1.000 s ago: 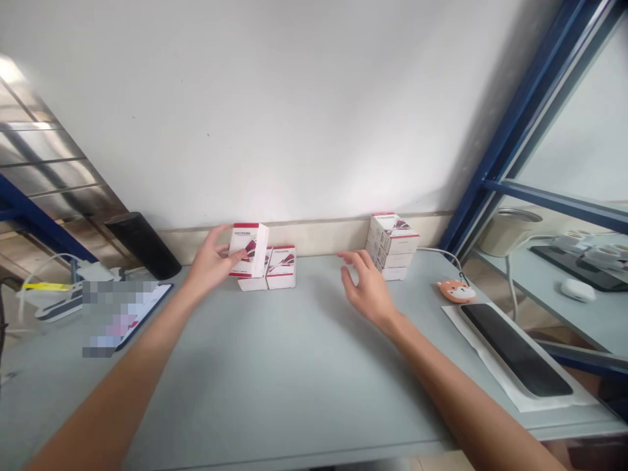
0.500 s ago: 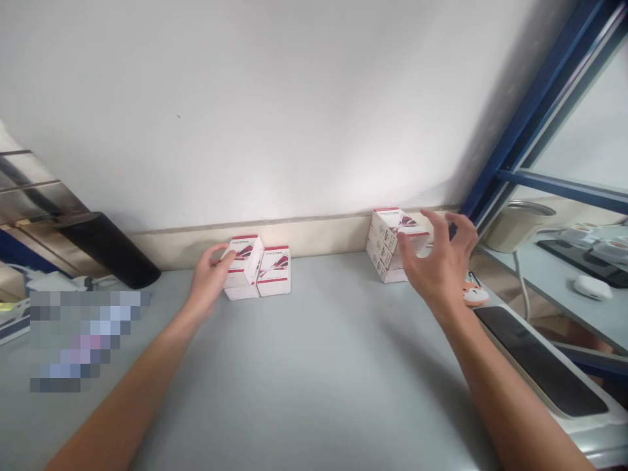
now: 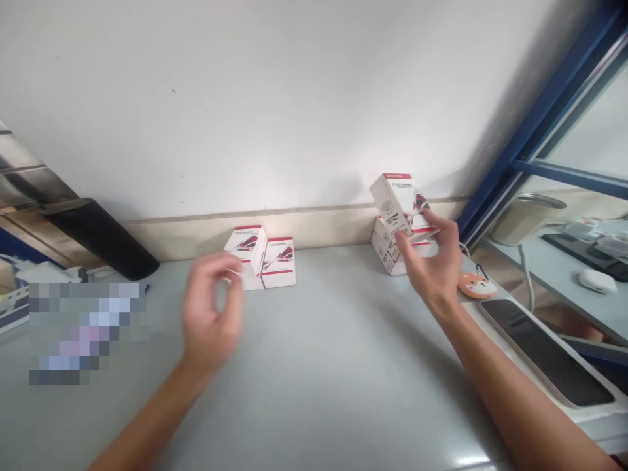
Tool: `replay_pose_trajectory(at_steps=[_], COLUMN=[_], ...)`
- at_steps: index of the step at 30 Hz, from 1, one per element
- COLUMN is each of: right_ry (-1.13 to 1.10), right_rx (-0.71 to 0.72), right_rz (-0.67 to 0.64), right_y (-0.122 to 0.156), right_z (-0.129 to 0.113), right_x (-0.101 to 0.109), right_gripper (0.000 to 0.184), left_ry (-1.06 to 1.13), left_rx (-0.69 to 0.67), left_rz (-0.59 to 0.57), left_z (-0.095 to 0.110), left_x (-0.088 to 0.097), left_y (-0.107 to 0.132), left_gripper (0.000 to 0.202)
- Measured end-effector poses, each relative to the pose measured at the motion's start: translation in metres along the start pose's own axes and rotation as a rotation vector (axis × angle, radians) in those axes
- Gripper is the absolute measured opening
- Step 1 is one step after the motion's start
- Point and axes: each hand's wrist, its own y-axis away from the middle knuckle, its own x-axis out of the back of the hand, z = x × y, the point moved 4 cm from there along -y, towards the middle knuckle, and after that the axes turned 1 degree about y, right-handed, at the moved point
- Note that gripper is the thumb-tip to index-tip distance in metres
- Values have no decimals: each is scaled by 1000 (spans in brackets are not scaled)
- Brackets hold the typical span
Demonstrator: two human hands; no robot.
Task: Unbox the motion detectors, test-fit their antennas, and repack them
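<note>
My right hand [image 3: 439, 265] pinches a small white box [image 3: 403, 199] with red trim between thumb and fingers. That box is tilted just above a stack of similar boxes [image 3: 390, 255] by the wall; whether it still touches the stack I cannot tell. My left hand [image 3: 213, 304], slightly blurred, is open with loosely curled fingers and holds nothing. It is in front of the left group, partly hiding it. There, an upper box [image 3: 248, 242] rests on a lower box [image 3: 254, 283], with another box [image 3: 279, 261] beside them on the grey table [image 3: 314, 366].
A black cylinder [image 3: 103, 239] leans at the left near the wall [image 3: 294, 98]. A pixelated patch covers something on the left tabletop. On the right are an orange animal-faced case [image 3: 475, 286], a phone [image 3: 544, 353] and a blue frame [image 3: 549, 111].
My left hand has let go of the upper left box and drawn back toward me. My right hand has closed on the right stack's top box, lifting and tilting it.
</note>
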Motion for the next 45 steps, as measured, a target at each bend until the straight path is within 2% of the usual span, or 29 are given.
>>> replay_pose_trajectory(at_steps=[1,2,5,7,10,11,13,15,17,21,25,28,32,36,40,42,45], right_ry=[-88,-176,-368,-454,-533,-526,-499,-492,-511,-544,-480,-402,-442,-504,-466,-450,-501], right_rx=[16,30,43,100,166,170,173,200,246,325,315,320,332,350,427,464,436], right_rz=[-35,-96,-384,-625,-868,-897,-862,-774,-746,-807,-804,-785,-808,-841,-792,-775,-769], right_y=[9,21,64,93,116,117,109,98,90,90,96,99,100,102,104,104,100], right_z=[-8,-18,-48,-69,-86,-87,-85,-82,-81,-85,-89,-92,-98,-105,-108,-108,-107], right_x=[-5,-11,-31,-40,-44,-43,-40,-35,-33,-31,-30,-29,-25,-20,-18,-17,-11], right_gripper=[59,57,47,51,53,49,47,56,65,73,88,81,78,77,75,73,74], left_ry=[105,209,515,636,595,552,447,326,241,133,-65,-109,-95,-168,-296,-346,-378], left_rx=[45,171,516,604,609,576,468,353,260,108,-113,-224,-340,-552,-753,-797,-762], left_rz=[-139,-290,-662,-704,-561,-521,-490,-495,-517,-527,-509,-558,-589,-595,-528,-494,-467], left_z=[2,0,-7,-10,-10,-8,-2,2,3,-5,-14,-15,-3,12,19,22,23], left_x=[-11,-23,-49,-55,-53,-53,-52,-53,-54,-52,-49,-50,-48,-45,-43,-41,-38], left_y=[10,22,54,64,65,64,62,62,63,62,60,62,61,55,50,49,47], left_gripper=[15,24,55,60,63,68,77,80,80,83,84,83,85,68,56,52,53])
